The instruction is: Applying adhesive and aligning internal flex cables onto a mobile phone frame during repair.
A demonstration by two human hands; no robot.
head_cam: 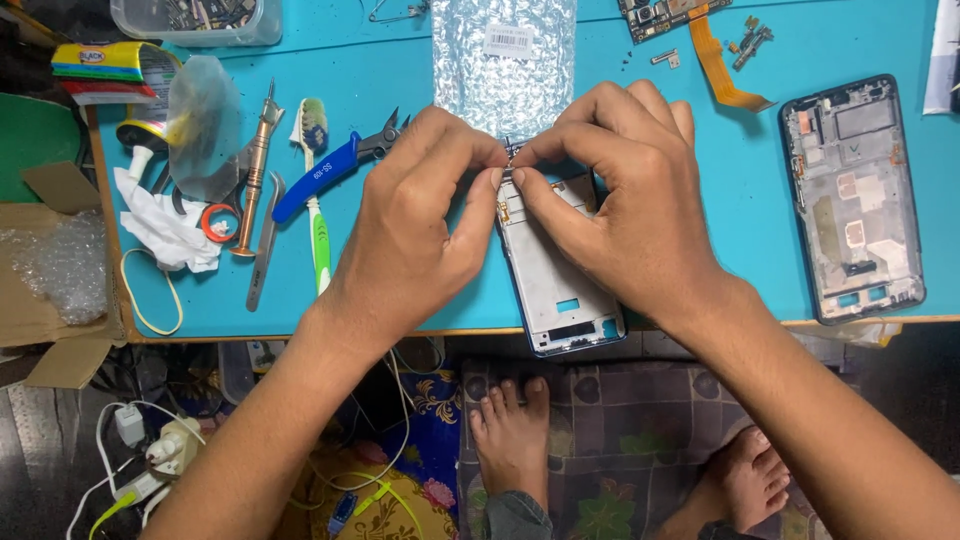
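Both hands meet over a pale, silvery-white phone middle frame with a dark blue rim [560, 285], which lies on the turquoise work table [740, 200] with its lower end jutting just past the table's near edge; the left hand [415, 225] has its thumb and forefinger pinched together at the frame's top edge, and the right hand [625, 195] pinches in the same spot from the other side, fingertips of the two hands almost touching; whatever tiny part sits between the fingertips is too small to tell. Just behind the hands lies a silvery bubble-wrap pouch [505, 60]; to the left rest blue-handled side cutters [330, 172], a green-and-white toothbrush [317, 200], a copper-coloured precision screwdriver [255, 170], a roll of red tape [217, 222] and a crumpled white cloth [165, 228]. Well to the right lies a second, dark-rimmed phone chassis [853, 200] with its inner parts bared, and beyond it an orange flex ribbon cable [718, 62]. Below the table edge the person's bare feet [512, 430] rest on a patterned floor mat.
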